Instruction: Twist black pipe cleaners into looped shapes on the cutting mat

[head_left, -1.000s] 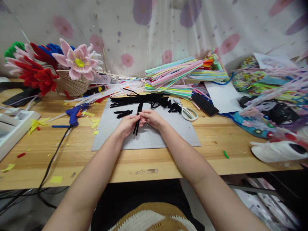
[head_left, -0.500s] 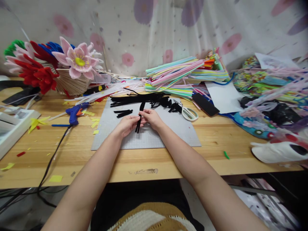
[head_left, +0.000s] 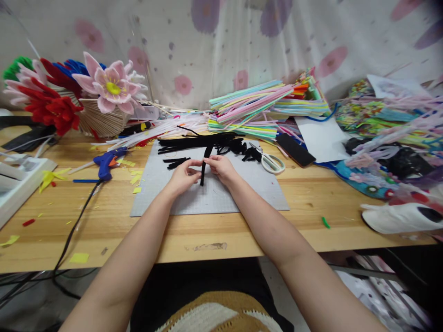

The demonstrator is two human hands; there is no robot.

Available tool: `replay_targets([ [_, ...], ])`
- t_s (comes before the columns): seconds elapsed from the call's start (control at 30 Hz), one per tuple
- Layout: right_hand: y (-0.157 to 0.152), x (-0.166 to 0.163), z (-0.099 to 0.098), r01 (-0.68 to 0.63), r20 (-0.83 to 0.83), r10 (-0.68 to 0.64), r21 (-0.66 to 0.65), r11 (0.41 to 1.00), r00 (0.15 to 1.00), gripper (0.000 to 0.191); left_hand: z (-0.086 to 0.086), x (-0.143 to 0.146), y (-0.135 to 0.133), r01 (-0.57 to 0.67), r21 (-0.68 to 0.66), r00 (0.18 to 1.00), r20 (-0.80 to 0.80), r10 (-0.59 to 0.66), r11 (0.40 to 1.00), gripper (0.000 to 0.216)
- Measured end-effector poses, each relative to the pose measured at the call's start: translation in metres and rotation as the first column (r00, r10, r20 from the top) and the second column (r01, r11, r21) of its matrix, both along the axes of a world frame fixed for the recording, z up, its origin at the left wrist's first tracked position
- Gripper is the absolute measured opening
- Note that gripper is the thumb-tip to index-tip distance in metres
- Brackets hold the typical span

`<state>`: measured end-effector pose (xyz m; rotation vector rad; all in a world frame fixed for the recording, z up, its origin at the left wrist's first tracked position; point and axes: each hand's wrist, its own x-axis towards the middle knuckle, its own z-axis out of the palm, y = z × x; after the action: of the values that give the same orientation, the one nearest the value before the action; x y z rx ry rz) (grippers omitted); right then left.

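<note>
A short bundle of black pipe cleaners (head_left: 202, 176) stands nearly upright between my hands, over the grey cutting mat (head_left: 166, 203). My right hand (head_left: 220, 167) is closed, pinching the bundle at its middle from the right. On the other side my left hand (head_left: 186, 175) has its thumb and index finger curved toward the same spot, with the fingertips touching the bundle. Behind the hands lies a row of long black pipe cleaners (head_left: 190, 143). Cut short black pieces (head_left: 176, 162) rest left of the bundle, and bent black pieces (head_left: 237, 146) lie to its right.
Scissors (head_left: 272, 162) with pale handles lie at the mat's right edge beside a black phone (head_left: 296, 150). A blue glue gun (head_left: 105, 163) with its cord sits left. Pastel pipe cleaners (head_left: 252, 103) are piled behind. Fuzzy flowers (head_left: 112, 87) stand back left; a white object (head_left: 398, 217) lies right.
The lower ends of the black bundle, spread apart before, now look drawn together. My left hand has shifted slightly up and left, its fingers opening into a looser curve.
</note>
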<state>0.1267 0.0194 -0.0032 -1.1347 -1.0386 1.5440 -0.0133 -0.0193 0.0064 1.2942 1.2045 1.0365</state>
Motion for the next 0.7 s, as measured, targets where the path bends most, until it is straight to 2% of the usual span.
replay_targets([
  [0.1, 0.0013, 0.0012, 0.0006, 0.029, -0.003, -0.029, -0.014, 0.999, 1.000, 0.037, -0.0035, 0.0011, -0.0008, 0.028, 0.155, 0.991, -0.133, -0.007, 0.988, 0.035],
  [0.2, 0.0020, 0.0013, 0.0001, 0.029, 0.016, -0.028, -0.022, 0.999, 0.999, 0.037, -0.0050, 0.0024, -0.0015, 0.050, 0.171, 0.989, -0.146, -0.025, 0.984, 0.033],
  [0.3, 0.0026, 0.0010, -0.0010, 0.022, 0.039, -0.021, -0.023, 0.999, 0.999, 0.038, -0.0045, 0.0030, -0.0023, 0.044, 0.224, 0.970, -0.244, 0.012, 0.974, 0.028],
  [0.37, 0.0027, 0.0006, -0.0017, 0.030, 0.050, -0.029, -0.020, 0.999, 0.998, 0.039, -0.0035, 0.0034, -0.0030, 0.039, 0.272, 0.932, -0.357, 0.064, 0.961, 0.024],
  [0.5, 0.0025, -0.0007, -0.0034, 0.077, 0.114, -0.079, 0.021, 0.997, 0.990, 0.040, -0.0014, 0.0050, -0.0043, 0.016, 0.335, 0.793, -0.578, 0.192, 0.942, 0.014],
  [0.57, 0.0025, -0.0008, -0.0047, 0.090, 0.178, -0.101, 0.071, 0.993, 0.979, 0.039, -0.0011, 0.0051, -0.0039, -0.023, 0.324, 0.769, -0.599, 0.224, 0.946, 0.010],
  [0.7, 0.0037, 0.0011, -0.0066, 0.074, 0.294, -0.113, 0.142, 0.987, 0.949, 0.038, -0.0028, 0.0002, 0.0006, -0.075, 0.293, 0.831, -0.510, 0.222, 0.953, 0.009],
])
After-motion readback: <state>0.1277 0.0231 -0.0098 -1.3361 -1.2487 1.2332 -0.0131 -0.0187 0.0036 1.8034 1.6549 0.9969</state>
